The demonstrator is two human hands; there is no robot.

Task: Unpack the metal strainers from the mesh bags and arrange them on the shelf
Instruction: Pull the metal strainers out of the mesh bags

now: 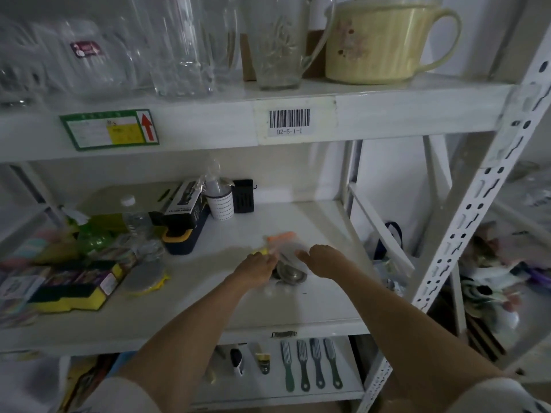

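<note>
On the middle shelf lies a pale mesh bag with an orange top strip. A round metal strainer pokes out of the bag's near end, between my hands. My left hand grips the bag's left side, beside a yellow scrap. My right hand holds the bag's right side, fingers curled over it. Motion blur hides how the fingers sit on the mesh.
Sponge packs, a scouring pad, a plastic bottle, a dark box and a white cup crowd the shelf's left and back. Glass jugs and a cream mug stand above. Brushes lie below. A perforated upright stands at the right.
</note>
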